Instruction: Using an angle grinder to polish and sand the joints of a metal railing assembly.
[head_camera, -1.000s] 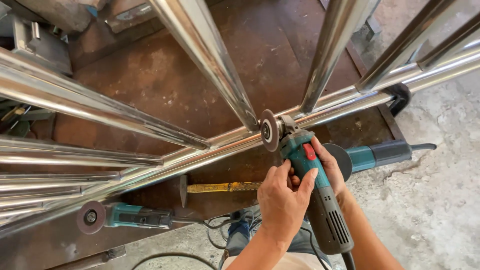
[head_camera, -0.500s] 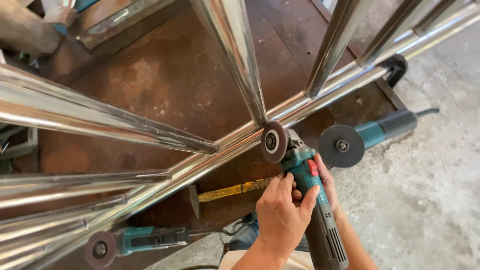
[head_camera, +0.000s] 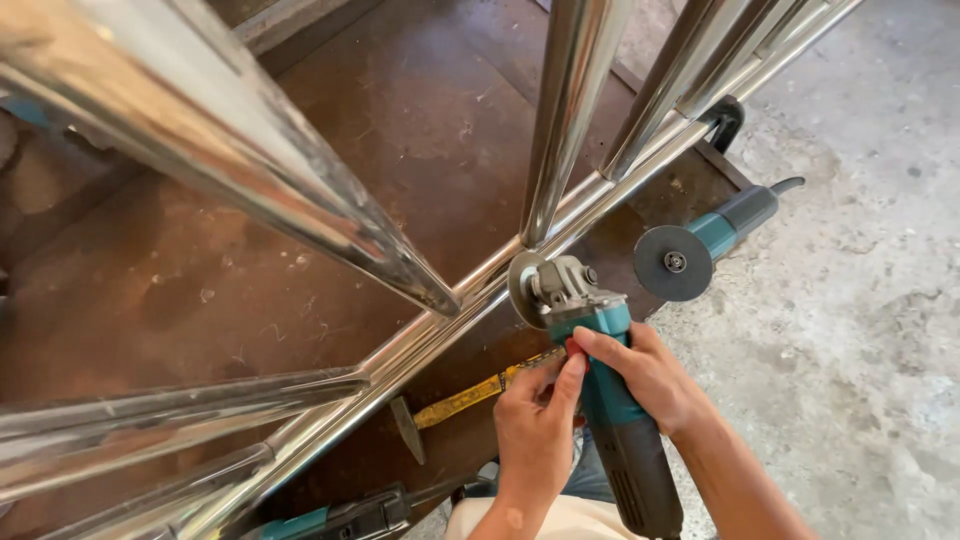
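Both hands grip a teal and dark grey angle grinder (head_camera: 612, 400). My left hand (head_camera: 535, 430) wraps the body from the left, and my right hand (head_camera: 650, 375) clasps it from the right. The grinder's disc (head_camera: 521, 290) stands on edge against the polished steel rail (head_camera: 400, 345), just below the joint where an upright steel tube (head_camera: 568, 110) meets it. The rail belongs to a shiny tubular frame lying over a rusty brown steel table (head_camera: 250, 290).
A second teal angle grinder (head_camera: 705, 245) with a dark disc lies on the table's right edge. A yellow-handled hammer (head_camera: 460, 405) rests under the rail. Another teal tool (head_camera: 340, 518) lies at the bottom edge. Rough concrete floor (head_camera: 860, 280) spreads to the right. Large steel tubes (head_camera: 230, 150) cross the upper left.
The view has shifted down and left along the frame. Both hands keep their hold on the grinder, its disc staying at the rail joint.
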